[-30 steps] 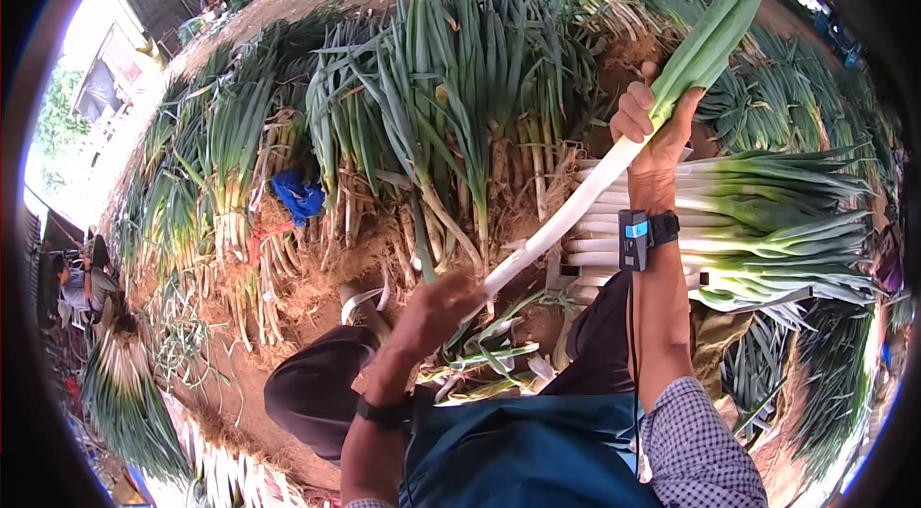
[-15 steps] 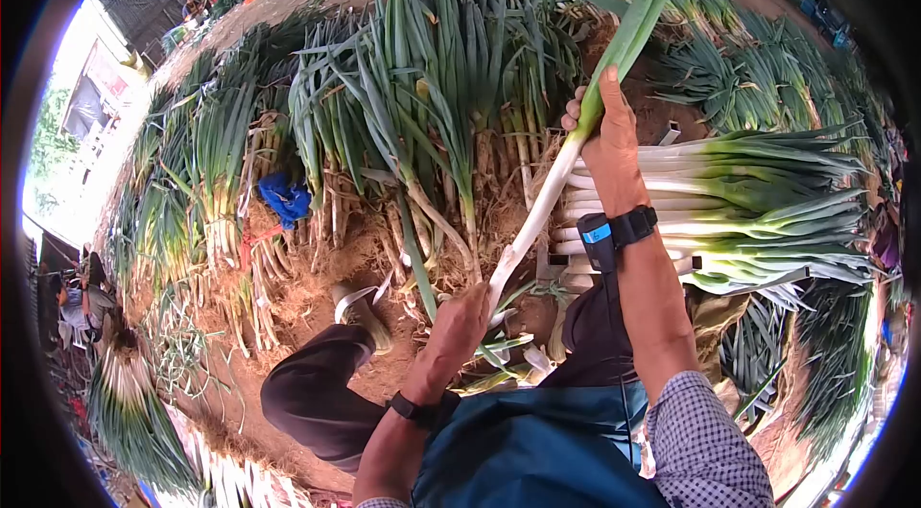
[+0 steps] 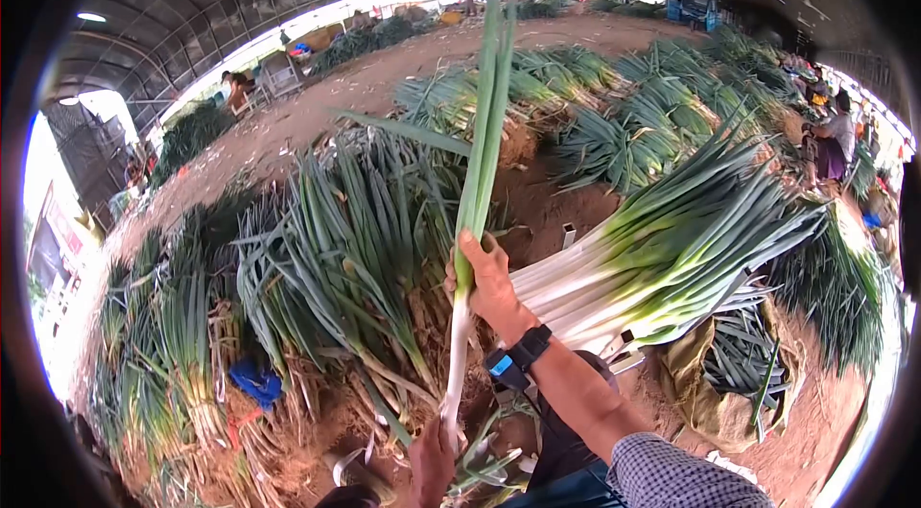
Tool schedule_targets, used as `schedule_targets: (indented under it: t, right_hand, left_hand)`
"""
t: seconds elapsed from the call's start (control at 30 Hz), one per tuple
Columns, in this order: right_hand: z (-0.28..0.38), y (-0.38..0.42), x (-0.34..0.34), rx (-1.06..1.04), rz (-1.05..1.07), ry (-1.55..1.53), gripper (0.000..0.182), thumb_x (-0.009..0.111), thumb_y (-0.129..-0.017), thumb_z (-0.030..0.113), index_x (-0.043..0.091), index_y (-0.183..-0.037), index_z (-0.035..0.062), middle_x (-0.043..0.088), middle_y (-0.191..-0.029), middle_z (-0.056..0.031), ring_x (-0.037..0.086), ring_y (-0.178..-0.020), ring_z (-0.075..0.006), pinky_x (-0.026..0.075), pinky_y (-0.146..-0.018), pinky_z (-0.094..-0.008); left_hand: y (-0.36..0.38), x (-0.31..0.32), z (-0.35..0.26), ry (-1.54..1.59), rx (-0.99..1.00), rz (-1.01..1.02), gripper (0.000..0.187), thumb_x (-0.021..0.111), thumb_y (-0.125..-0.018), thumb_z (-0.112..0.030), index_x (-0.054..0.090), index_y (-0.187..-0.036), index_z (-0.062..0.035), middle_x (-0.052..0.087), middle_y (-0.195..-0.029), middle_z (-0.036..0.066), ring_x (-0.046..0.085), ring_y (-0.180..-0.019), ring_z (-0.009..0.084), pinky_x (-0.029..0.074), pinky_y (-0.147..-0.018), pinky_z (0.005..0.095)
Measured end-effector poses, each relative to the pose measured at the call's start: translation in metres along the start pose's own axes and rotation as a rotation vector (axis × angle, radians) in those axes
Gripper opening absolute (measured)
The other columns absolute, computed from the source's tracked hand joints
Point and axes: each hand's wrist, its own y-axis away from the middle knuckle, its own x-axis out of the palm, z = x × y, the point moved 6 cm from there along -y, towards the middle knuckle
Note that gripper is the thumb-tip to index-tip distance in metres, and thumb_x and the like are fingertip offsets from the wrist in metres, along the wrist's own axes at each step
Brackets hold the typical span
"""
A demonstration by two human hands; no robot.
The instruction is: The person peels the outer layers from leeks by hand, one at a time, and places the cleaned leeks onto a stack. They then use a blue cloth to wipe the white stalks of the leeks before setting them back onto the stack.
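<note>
A single long leek (image 3: 460,335) stands nearly upright in front of me, white below and green above. My right hand (image 3: 489,283) is wrapped round it where the white stalk turns green. Down at its root end, my left hand (image 3: 432,465) is closed against the pale stalk; its fingertips are partly hidden. To the right of my right hand lies a pile of cleaned leeks (image 3: 614,268), white stalks towards me and green leaves pointing away. Untrimmed leeks (image 3: 355,249) with brown roots lean in a bundle on the left.
Blue cloth or plastic (image 3: 255,383) lies among the bundles at left. A sack (image 3: 696,383) with dark green leaves sits below the pile. More leek bundles (image 3: 614,129) cover the ground beyond. A person (image 3: 839,139) is at far right, under the arched roof.
My view has tilted up, bringing the roof into sight. The leek has swung from a rightward slant to nearly upright, with both hands still on it.
</note>
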Motion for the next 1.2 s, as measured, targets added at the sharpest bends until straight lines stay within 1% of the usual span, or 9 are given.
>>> schedule_targets:
  t: [0.23,0.3,0.53,0.6,0.73,0.87,1.03,1.13,1.2]
  right_hand:
    - [0.004,0.006,0.011,0.045,0.201,-0.158,0.042,0.071,-0.093,0.038,0.045,-0.109,0.0093,0.055,-0.089,-0.0092,0.055,-0.066,-0.0185,0.046,-0.054,-0.0347]
    - [0.002,0.005,0.007,-0.01,0.254,-0.037,0.048,0.07,-0.093,0.041,0.048,-0.126,0.0151,0.059,-0.094,-0.008,0.058,-0.07,-0.0184,0.053,-0.061,-0.0371]
    - [0.0,-0.001,-0.021,-0.178,0.054,0.419,0.029,0.07,-0.094,0.03,0.057,-0.103,0.0055,0.059,-0.079,-0.0062,0.059,-0.063,-0.0158,0.055,-0.054,-0.0321]
    - [0.009,0.0,-0.02,-0.134,-0.021,0.165,0.026,0.071,-0.092,0.027,0.057,-0.091,0.0057,0.058,-0.075,-0.0061,0.058,-0.06,-0.0156,0.053,-0.055,-0.0306]
    - [0.006,-0.024,-0.038,0.024,-0.026,-0.049,0.027,0.075,-0.088,0.027,0.057,-0.093,0.0086,0.057,-0.077,-0.0051,0.053,-0.058,-0.0155,0.046,-0.053,-0.0316]
    - [0.019,-0.024,-0.029,-0.022,0.022,-0.039,0.031,0.076,-0.088,0.028,0.053,-0.094,0.0085,0.055,-0.08,-0.0064,0.05,-0.061,-0.015,0.043,-0.055,-0.0322]
    - [0.026,-0.023,-0.025,-0.028,0.078,-0.073,0.028,0.072,-0.091,0.027,0.052,-0.098,0.0092,0.055,-0.084,-0.007,0.048,-0.063,-0.0144,0.041,-0.057,-0.032]
    - [0.028,-0.021,-0.025,-0.024,0.128,-0.105,0.026,0.068,-0.094,0.026,0.052,-0.105,0.009,0.055,-0.085,-0.0072,0.047,-0.064,-0.0146,0.041,-0.058,-0.0318]
    - [0.03,-0.024,-0.026,-0.028,0.142,-0.135,0.026,0.067,-0.094,0.026,0.053,-0.108,0.0086,0.055,-0.085,-0.0074,0.047,-0.064,-0.0149,0.04,-0.059,-0.032]
  left_hand:
    - [0.008,-0.008,0.002,-0.015,-0.031,-0.204,0.018,0.051,-0.1,-0.015,0.06,-0.099,0.0002,0.064,-0.077,0.025,0.062,-0.066,0.0453,0.049,-0.059,0.0497]
    - [0.012,-0.01,0.012,-0.103,0.057,-0.397,0.017,0.051,-0.101,-0.015,0.06,-0.098,-0.0004,0.066,-0.075,0.021,0.062,-0.06,0.0399,0.049,-0.054,0.0456]
    - [0.011,-0.018,0.058,1.18,-0.599,-0.613,0.019,0.056,-0.101,-0.017,0.061,-0.087,-0.0046,0.059,-0.066,0.005,0.053,-0.053,0.0187,0.042,-0.049,0.0354]
    - [0.01,-0.014,0.089,1.456,-0.586,-0.571,0.019,0.058,-0.101,-0.02,0.061,-0.087,-0.0079,0.053,-0.068,-0.004,0.045,-0.054,0.0047,0.04,-0.049,0.0262]
    - [0.011,-0.021,0.11,1.18,-0.473,-0.411,0.019,0.059,-0.101,-0.023,0.063,-0.092,-0.007,0.052,-0.067,-0.004,0.047,-0.055,0.005,0.042,-0.051,0.0232]
    - [0.025,-0.037,0.159,0.219,-0.417,-0.32,0.032,0.063,-0.097,-0.022,0.063,-0.12,0.0007,0.066,-0.079,0.008,0.062,-0.067,0.0161,0.051,-0.062,0.0324]
    - [0.024,-0.059,0.128,0.157,-0.403,-0.421,0.028,0.06,-0.095,-0.015,0.066,-0.117,0.0021,0.071,-0.092,0.018,0.068,-0.084,0.0223,0.052,-0.077,0.0341]
    - [0.019,-0.059,0.135,0.15,-0.234,-0.356,0.028,0.06,-0.096,-0.014,0.067,-0.116,0.0039,0.072,-0.093,0.014,0.068,-0.084,0.0199,0.052,-0.076,0.0319]
    - [0.027,-0.049,0.141,0.351,-0.342,-0.35,0.029,0.064,-0.096,-0.017,0.067,-0.115,0.004,0.072,-0.094,0.008,0.068,-0.087,0.0154,0.052,-0.076,0.028]
